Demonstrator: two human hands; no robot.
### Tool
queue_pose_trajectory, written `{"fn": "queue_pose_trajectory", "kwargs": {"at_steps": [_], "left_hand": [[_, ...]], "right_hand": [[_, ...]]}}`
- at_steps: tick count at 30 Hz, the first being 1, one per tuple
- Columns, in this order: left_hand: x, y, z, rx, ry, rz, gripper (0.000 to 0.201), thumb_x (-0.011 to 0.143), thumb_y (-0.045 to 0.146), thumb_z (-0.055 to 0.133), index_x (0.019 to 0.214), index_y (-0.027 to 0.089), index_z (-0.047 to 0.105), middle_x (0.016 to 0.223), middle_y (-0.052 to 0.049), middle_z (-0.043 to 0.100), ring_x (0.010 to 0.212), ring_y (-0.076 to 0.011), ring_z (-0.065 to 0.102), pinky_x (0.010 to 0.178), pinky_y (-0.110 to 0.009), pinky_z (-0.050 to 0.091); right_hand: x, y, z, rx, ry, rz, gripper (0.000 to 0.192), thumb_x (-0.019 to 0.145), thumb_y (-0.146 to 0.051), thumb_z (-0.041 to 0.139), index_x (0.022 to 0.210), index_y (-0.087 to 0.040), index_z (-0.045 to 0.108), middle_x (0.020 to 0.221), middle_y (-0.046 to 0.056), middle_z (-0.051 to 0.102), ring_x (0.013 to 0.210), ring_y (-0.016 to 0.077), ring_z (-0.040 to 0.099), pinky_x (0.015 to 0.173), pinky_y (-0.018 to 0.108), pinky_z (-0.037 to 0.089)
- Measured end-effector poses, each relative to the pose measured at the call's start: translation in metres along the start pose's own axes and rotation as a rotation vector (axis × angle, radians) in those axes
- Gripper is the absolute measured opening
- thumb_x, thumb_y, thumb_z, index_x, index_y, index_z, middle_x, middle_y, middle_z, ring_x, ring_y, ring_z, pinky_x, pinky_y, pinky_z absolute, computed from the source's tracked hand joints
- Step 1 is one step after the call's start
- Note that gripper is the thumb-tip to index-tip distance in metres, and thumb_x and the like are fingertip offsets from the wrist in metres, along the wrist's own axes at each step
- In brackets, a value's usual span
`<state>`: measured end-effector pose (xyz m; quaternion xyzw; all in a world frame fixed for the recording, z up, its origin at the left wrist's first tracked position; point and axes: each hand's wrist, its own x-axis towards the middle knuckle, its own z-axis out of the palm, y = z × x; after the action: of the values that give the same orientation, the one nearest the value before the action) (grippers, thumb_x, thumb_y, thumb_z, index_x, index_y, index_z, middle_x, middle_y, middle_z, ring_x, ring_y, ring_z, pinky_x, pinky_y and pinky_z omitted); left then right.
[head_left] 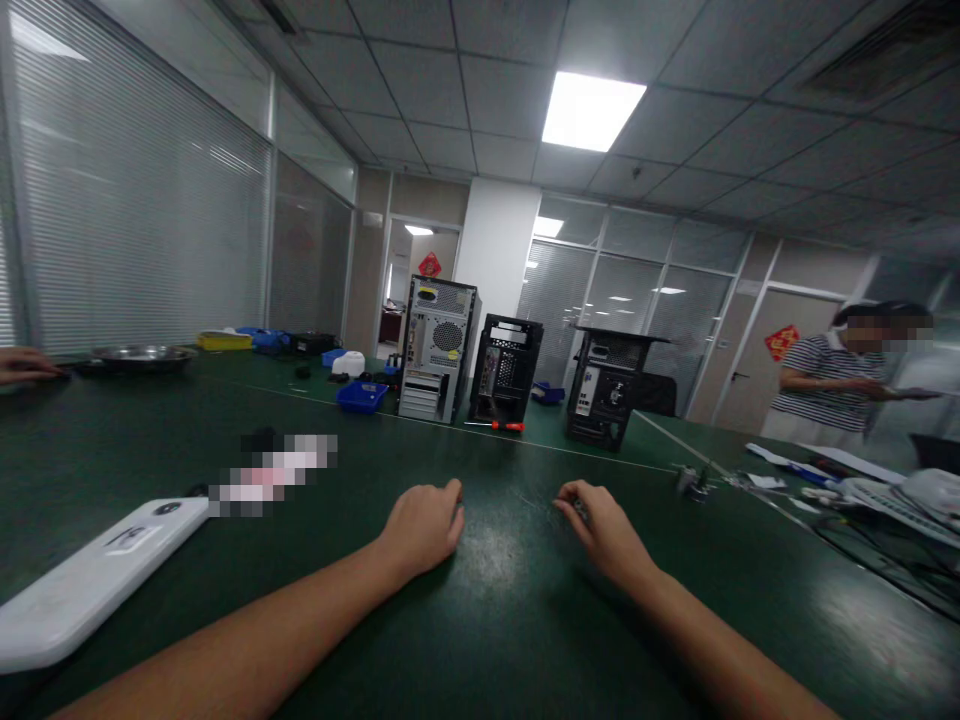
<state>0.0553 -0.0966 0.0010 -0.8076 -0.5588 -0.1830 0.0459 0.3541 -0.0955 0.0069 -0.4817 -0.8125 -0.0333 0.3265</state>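
My left hand (421, 527) is over the green table (495, 640), closed with its fingers curled under; anything inside is hidden. To its right, my right hand (604, 525) holds its thumb and fingers together around something small and greyish that is too blurred to name. Bare tabletop lies between the two hands. Beyond them stand a tall computer case (441, 350), a smaller black case frame (508, 370) and another black computer case (609, 388). A red-handled screwdriver (506, 427) lies in front of the middle case, touched by neither hand.
A white device (97, 575) lies at left. Farther back are a blue bin (361, 397), a metal tray (142, 358) and another person's hand (26, 365). Small metal parts (694, 483) and cables (862, 545) lie at right. A person in stripes (817, 385) stands beyond.
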Motion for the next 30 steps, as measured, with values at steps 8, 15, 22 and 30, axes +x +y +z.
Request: {"fn": "queue_pose_trajectory", "kwargs": {"at_steps": [8,15,22,30], "left_hand": [[0.014,-0.022,0.004,0.089,-0.166,-0.158,0.045,0.093,0.043,0.037,0.091,0.016,0.072,0.094,-0.016,0.072,0.086,-0.0281,0.069,0.077,-0.041,0.052],[0.013,-0.017,0.003,0.072,-0.207,-0.131,0.047,0.093,0.045,0.036,0.094,0.015,0.073,0.096,-0.018,0.072,0.085,-0.0273,0.069,0.075,-0.039,0.053],[0.012,-0.017,0.003,0.112,-0.173,-0.116,0.048,0.094,0.043,0.034,0.092,0.015,0.073,0.095,-0.017,0.072,0.084,-0.0275,0.069,0.075,-0.04,0.053],[0.012,-0.018,0.004,0.116,-0.167,-0.109,0.047,0.093,0.043,0.036,0.091,0.016,0.073,0.093,-0.017,0.072,0.086,-0.0293,0.069,0.077,-0.042,0.053]], "right_hand": [[-0.019,0.144,-0.02,-0.082,0.052,0.57,0.036,0.09,-0.051,0.043,0.097,-0.021,0.06,0.095,0.009,0.068,0.089,0.0229,0.062,0.08,0.036,0.046],[-0.027,0.186,-0.016,-0.147,0.103,0.844,0.04,0.086,-0.057,0.042,0.098,-0.025,0.064,0.091,0.008,0.069,0.094,0.0293,0.063,0.087,0.052,0.043],[-0.031,0.192,-0.017,-0.164,0.266,0.948,0.045,0.081,-0.06,0.047,0.097,-0.025,0.07,0.092,0.013,0.07,0.098,0.0374,0.061,0.084,0.061,0.041],[-0.023,0.172,-0.059,-0.16,0.623,0.791,0.056,0.08,-0.062,0.051,0.112,-0.021,0.07,0.106,0.013,0.071,0.097,0.0294,0.063,0.087,0.045,0.043]]}}
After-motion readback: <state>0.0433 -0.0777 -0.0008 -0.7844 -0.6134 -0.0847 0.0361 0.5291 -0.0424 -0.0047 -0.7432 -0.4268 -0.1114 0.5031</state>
